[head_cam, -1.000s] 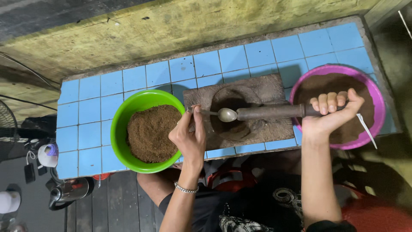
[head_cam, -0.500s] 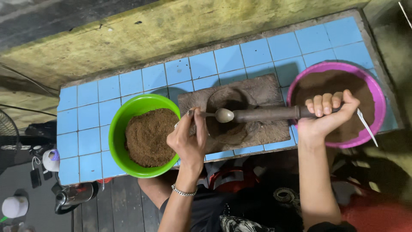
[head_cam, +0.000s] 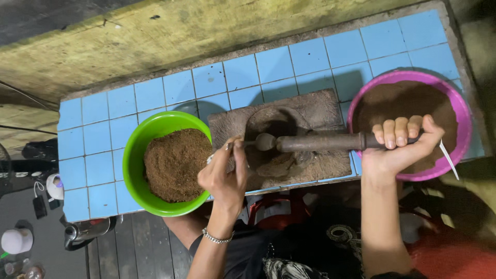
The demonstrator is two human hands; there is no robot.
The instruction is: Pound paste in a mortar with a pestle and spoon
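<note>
My left hand (head_cam: 223, 175) pinches a metal spoon (head_cam: 258, 142) whose bowl sits over the hollow of a dark wooden mould block (head_cam: 315, 111) on the blue tiled counter (head_cam: 170, 88). My right hand (head_cam: 400, 147) grips the long dark wooden handle (head_cam: 320, 142) that lies across the block toward the right. A green bowl (head_cam: 135, 155) with brown granular powder stands left of the block. A purple bowl (head_cam: 460, 111) with finer brown powder stands right of it, under my right hand.
A thin white stick (head_cam: 448, 159) leans on the purple bowl's near rim. A rough yellowish wall (head_cam: 206, 36) runs behind the counter. Below left, a kettle (head_cam: 82, 232), a small white pot (head_cam: 15, 240) and cables lie on the dark floor.
My left hand drew back slightly toward me, keeping the spoon over the block's hollow. The right hand kept its grip on the handle.
</note>
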